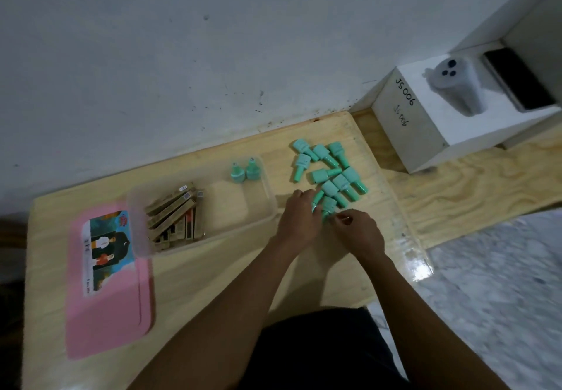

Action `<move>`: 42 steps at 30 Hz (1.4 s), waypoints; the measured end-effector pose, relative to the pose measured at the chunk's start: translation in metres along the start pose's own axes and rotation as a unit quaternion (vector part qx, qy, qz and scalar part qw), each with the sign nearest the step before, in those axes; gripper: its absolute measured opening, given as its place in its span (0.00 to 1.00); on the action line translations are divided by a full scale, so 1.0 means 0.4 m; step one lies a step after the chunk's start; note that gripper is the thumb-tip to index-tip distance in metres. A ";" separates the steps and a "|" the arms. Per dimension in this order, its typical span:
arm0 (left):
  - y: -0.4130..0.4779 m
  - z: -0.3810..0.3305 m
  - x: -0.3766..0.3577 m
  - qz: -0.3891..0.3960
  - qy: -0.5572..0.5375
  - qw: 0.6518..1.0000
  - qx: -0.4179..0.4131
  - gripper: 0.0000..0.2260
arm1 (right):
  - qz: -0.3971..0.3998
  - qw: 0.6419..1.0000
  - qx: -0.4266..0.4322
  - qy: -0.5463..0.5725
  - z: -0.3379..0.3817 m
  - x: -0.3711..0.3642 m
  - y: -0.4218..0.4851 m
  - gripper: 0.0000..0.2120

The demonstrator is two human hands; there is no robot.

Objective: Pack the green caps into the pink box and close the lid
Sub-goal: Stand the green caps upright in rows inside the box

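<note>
Head view of a pale wooden desk (213, 283) set against a white wall. We see a loose pile of green caps (330, 170) lying near the desk's far right corner, most on their sides and touching one another. The left hand (299, 217) rests at the near edge of the pile, fingers curled around one cap (317, 199). The right hand (360, 231) sits just beside it, fingertips pinched together at the stem of another cap (327, 207); whether it truly grips that cap we cannot tell. The clear box (267, 189), lid off, stands at the middle of the desk toward the far edge. Two green caps (244, 170) stand upright in its far right corner, and a row of brown cartons (175, 216) fills its left end. The pink lid (106, 313), bearing a printed label, lies flat along the desk's left edge, its corner touching the box. A white block (410, 125) with handwriting stands beyond the right edge.
</note>
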State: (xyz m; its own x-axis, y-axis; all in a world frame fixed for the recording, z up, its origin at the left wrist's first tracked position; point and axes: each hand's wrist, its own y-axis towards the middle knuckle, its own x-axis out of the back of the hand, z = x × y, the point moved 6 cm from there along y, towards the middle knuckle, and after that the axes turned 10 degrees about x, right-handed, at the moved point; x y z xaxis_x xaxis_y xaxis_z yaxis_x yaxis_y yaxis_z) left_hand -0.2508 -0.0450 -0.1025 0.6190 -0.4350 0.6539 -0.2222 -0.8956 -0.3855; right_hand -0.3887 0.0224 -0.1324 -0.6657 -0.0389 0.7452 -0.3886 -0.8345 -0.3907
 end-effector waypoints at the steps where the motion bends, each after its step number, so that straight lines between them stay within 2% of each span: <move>1: 0.009 0.010 -0.009 -0.002 0.031 0.999 0.028 0.18 | 0.006 1.000 -0.003 0.004 0.004 -0.008 -0.001 0.14; 4: 0.034 0.017 -0.019 -0.011 0.092 0.994 0.060 0.16 | 0.004 1.000 -0.013 0.008 0.022 -0.021 0.005 0.16; 9: 0.076 0.021 -0.020 0.005 0.084 0.990 0.115 0.16 | 0.013 0.999 -0.039 0.035 0.046 -0.037 0.019 0.18; 15: 0.092 0.023 -0.001 0.025 0.022 0.990 0.139 0.12 | 0.014 0.995 -0.067 0.077 0.062 -0.045 0.023 0.17; 18: 0.094 0.022 0.010 0.043 -0.012 0.988 0.149 0.14 | 0.011 0.991 -0.082 0.105 0.070 -0.056 0.028 0.19; 22: 0.077 0.020 0.032 0.061 -0.122 0.976 0.172 0.17 | -0.016 0.996 -0.067 0.055 0.089 -0.054 0.008 0.15; 26: 0.042 0.007 0.084 0.066 -0.275 0.946 0.156 0.12 | -0.042 0.999 -0.024 0.026 0.085 -0.051 -0.019 0.13; 29: 0.024 0.006 0.147 0.031 -0.309 0.942 0.125 0.09 | -0.049 0.988 0.004 0.149 0.060 -0.052 -0.021 0.15; 31: 0.014 0.020 0.195 -0.003 -0.315 0.942 0.112 0.08 | -0.062 0.973 0.017 0.224 0.065 -0.031 -0.023 0.17; 35: -0.004 0.081 0.293 -0.087 -0.283 0.950 0.097 0.09 | -0.086 0.960 0.089 0.253 0.145 0.032 -0.017 0.16; 42: -0.035 0.165 0.416 -0.201 -0.215 0.953 0.069 0.08 | -0.034 0.946 0.291 0.135 0.401 0.085 0.011 0.13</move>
State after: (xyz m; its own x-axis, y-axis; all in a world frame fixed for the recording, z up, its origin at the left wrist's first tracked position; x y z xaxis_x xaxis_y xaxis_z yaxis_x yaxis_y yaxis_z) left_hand -0.0949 -0.0988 -0.0314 0.8911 0.0455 0.4515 0.1811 -0.9480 -0.2619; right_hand -0.3109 -0.0707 -0.0220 -0.8209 0.1013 0.5621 -0.0710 -0.9946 0.0756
